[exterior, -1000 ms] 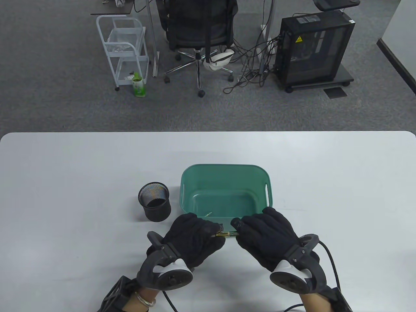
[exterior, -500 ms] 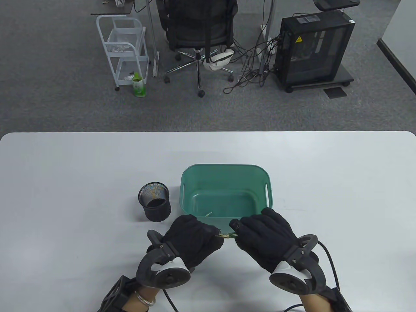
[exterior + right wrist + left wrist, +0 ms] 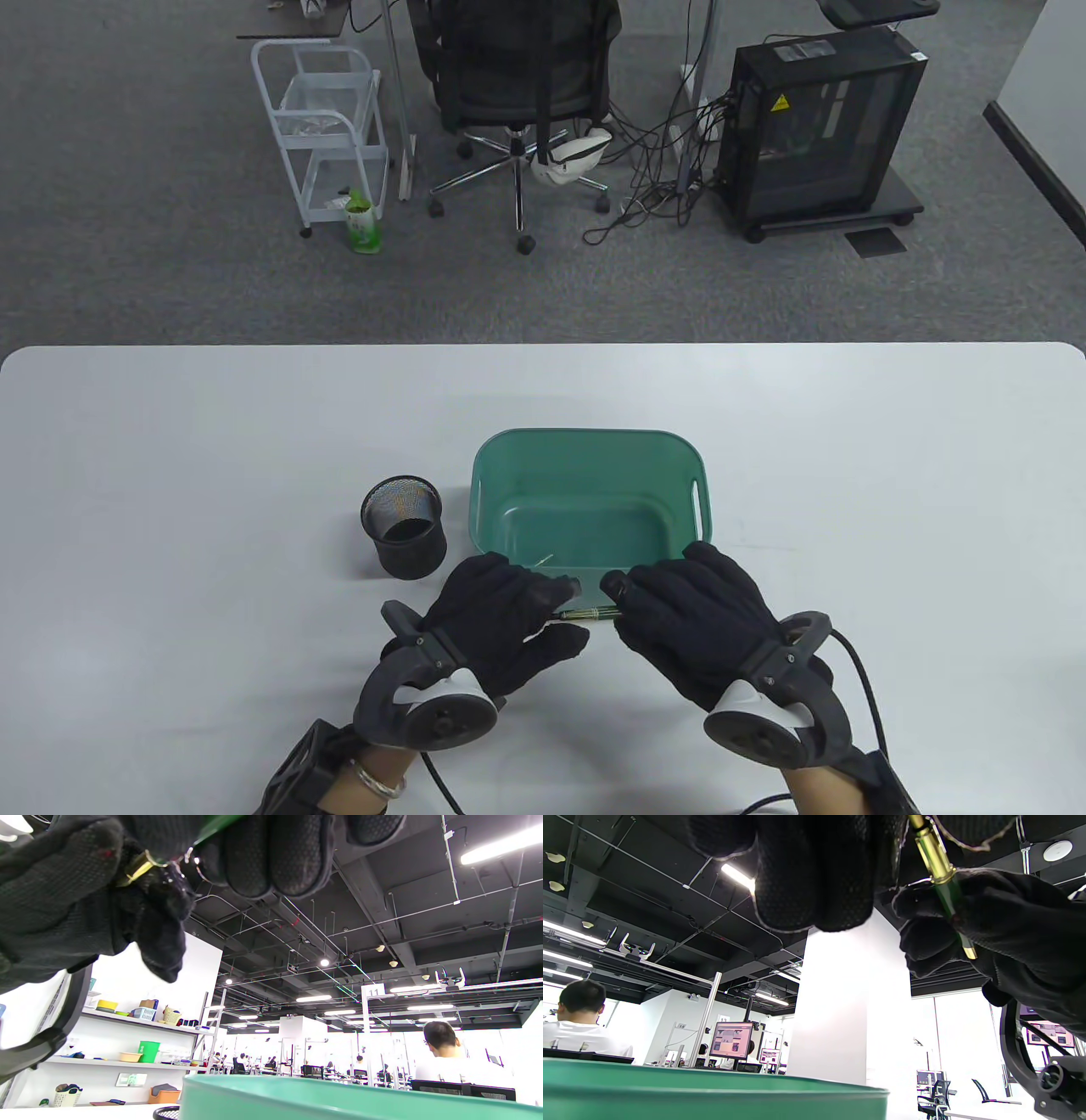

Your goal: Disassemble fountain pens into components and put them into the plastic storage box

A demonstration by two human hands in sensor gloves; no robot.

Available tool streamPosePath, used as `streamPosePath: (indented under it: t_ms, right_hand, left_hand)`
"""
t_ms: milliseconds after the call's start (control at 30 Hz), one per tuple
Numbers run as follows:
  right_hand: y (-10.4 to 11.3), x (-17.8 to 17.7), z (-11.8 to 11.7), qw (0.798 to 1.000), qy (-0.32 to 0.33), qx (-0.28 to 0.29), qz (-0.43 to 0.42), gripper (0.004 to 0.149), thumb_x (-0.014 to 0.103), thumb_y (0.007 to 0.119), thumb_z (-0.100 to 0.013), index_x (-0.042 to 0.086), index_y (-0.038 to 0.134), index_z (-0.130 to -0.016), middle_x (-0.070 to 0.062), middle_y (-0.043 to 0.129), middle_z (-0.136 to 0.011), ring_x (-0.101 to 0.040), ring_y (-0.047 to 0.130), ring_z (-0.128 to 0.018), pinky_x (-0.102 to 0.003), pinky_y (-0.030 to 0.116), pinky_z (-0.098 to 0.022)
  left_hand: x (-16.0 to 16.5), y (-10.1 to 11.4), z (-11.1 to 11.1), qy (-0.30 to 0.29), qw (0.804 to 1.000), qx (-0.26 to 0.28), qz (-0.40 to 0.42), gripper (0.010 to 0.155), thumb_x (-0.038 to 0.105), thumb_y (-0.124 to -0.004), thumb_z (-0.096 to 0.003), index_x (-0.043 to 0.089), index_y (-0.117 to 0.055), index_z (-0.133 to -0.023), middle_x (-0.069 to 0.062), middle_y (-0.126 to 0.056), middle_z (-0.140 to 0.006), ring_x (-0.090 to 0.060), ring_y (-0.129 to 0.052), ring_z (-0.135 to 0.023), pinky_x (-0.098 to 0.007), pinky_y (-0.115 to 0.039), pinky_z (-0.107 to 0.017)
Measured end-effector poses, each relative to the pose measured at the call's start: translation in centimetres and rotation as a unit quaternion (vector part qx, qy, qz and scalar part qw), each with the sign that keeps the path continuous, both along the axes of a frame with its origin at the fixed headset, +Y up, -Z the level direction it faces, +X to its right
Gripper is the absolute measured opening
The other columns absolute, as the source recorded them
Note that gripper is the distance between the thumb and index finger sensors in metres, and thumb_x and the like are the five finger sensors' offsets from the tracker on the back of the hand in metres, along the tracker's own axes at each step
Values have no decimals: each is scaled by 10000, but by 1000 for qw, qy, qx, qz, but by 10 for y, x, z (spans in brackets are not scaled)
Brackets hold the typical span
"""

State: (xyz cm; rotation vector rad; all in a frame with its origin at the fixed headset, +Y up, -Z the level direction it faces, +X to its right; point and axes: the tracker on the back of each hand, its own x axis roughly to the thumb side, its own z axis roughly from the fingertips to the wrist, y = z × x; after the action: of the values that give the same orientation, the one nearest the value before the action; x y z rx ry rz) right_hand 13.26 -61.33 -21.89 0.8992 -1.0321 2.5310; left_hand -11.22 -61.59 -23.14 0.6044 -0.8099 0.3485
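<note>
A slim green-and-gold fountain pen (image 3: 587, 613) lies level between both gloved hands, just in front of the teal plastic storage box (image 3: 696, 475). My left hand (image 3: 564, 611) pinches its gold end, index tip raised and thumb spread below. The green barrel is gripped by my right hand (image 3: 624, 598). In the left wrist view the gold section (image 3: 935, 857) runs up into my left fingers (image 3: 814, 870) and the green barrel sits in the right hand (image 3: 992, 921). In the right wrist view a gold ring (image 3: 140, 865) shows between both gloves. A thin pale piece (image 3: 543, 560) lies inside the box.
A black mesh pen cup (image 3: 404, 528) stands left of the box, close to my left hand. The box rim (image 3: 712, 1090) fills the bottom of both wrist views. Beyond the white table (image 3: 170, 475) are an office chair, a cart and a computer case on the floor.
My left hand has loosened and slid slightly left along the pen, thumb spreading out, so more of the pen shows between the hands. The right hand has stayed put.
</note>
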Motion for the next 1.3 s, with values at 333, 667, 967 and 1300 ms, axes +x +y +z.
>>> streamPosePath:
  t_ms: [333, 667, 967, 1300]
  right_hand:
    - [-1, 1, -2, 1000, -3, -4, 1, 437, 495, 714, -537, 335, 827, -928, 100, 852, -880, -123, 860, -795, -466, 611, -761]
    - [-1, 0, -3, 1000, -2, -4, 3, 437, 494, 714, -538, 333, 827, -928, 94, 852, -881, -123, 860, -794, -465, 612, -761]
    - [-1, 0, -2, 1000, 0, -4, 2, 436, 494, 713, -539, 333, 827, -928, 96, 852, -881, -123, 860, -794, -465, 612, -761]
    - [-2, -1, -1, 1000, 4, -2, 1, 437, 495, 712, -538, 334, 826, -929, 97, 851, -882, -124, 858, -795, -465, 609, -763]
  left_hand:
    - [2, 0, 2, 4, 1000, 13, -5, 513, 519, -729, -624, 164, -707, -994, -8, -935, -872, -194, -945, -759, -479, -657, -744]
    - [3, -1, 2, 5, 1000, 11, -7, 451, 489, -709, -639, 151, -767, -933, -4, -976, -807, -188, -975, -701, -472, -675, -727]
    - [2, 0, 2, 2, 1000, 16, 2, 464, 503, -672, -642, 134, -823, -880, -1, -1017, -723, -187, -1007, -626, -462, -706, -692]
    - [2, -1, 2, -4, 1000, 17, 10, 501, 503, -575, -655, 133, -887, -786, -1, -1053, -613, -186, -1032, -533, -455, -736, -651]
